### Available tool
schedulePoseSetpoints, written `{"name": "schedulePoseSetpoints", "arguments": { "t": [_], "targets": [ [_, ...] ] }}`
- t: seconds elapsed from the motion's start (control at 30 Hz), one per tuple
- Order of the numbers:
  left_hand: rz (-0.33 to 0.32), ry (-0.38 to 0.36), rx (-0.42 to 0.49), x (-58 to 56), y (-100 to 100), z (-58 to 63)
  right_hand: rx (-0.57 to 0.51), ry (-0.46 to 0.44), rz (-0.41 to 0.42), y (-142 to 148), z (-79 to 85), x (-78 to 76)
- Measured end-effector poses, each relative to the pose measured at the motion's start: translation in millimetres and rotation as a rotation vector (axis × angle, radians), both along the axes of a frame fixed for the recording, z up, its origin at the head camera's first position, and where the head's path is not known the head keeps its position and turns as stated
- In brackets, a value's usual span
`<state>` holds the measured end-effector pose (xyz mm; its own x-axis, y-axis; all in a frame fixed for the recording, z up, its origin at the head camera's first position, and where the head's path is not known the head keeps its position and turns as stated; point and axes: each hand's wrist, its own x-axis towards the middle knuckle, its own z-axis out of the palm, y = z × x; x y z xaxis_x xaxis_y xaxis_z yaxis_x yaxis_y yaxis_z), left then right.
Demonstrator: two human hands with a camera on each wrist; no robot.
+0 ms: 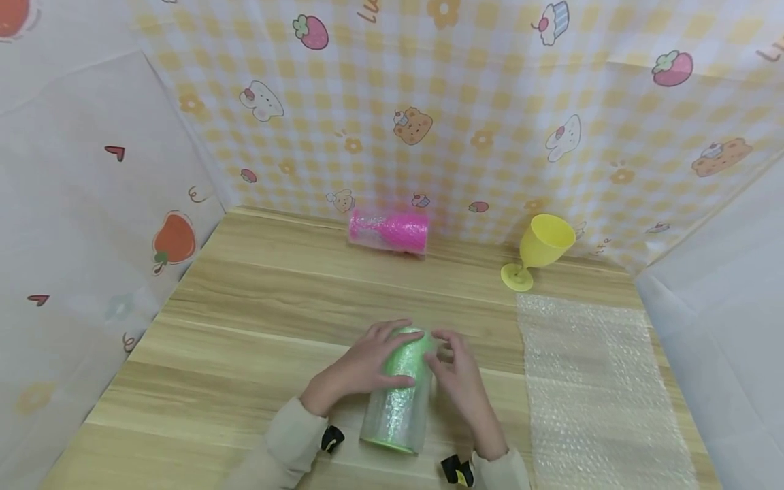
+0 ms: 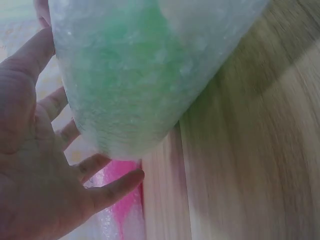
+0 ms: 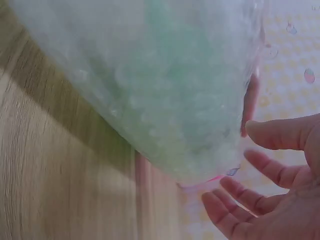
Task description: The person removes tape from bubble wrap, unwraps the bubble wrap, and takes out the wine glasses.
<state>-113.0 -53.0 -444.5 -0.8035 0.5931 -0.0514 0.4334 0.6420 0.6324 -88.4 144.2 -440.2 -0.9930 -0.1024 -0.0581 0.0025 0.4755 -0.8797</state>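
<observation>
L hand (image 1: 372, 362) touching wrapped grn goblet (image 1: 401, 408), grip wide | R hand (image 1: 459, 373) curving alongside, grip wide | ylw goblet (image 1: 542, 243) standing nr wrap sheet (image 1: 603, 388) on counter (image 1: 245, 292)

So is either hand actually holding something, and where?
No firm hold shows: the left hand touches the wrapped green bundle near its far end, fingers spread; the right hand is beside it, contact unclear.
</observation>
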Motion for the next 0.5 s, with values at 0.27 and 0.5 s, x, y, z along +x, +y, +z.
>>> {"name": "schedulePoseSetpoints", "arguments": {
  "t": [0.27,0.5],
  "targets": [
    [-0.033,-0.015,-0.005,-2.2,6,-1.4,0.180,0.239,0.084,-4,1.4,10.6],
    [-0.053,-0.028,0.004,-4.8,8,-0.9,0.246,0.369,0.114,-3,-4.5,13.0]
  ]
}}
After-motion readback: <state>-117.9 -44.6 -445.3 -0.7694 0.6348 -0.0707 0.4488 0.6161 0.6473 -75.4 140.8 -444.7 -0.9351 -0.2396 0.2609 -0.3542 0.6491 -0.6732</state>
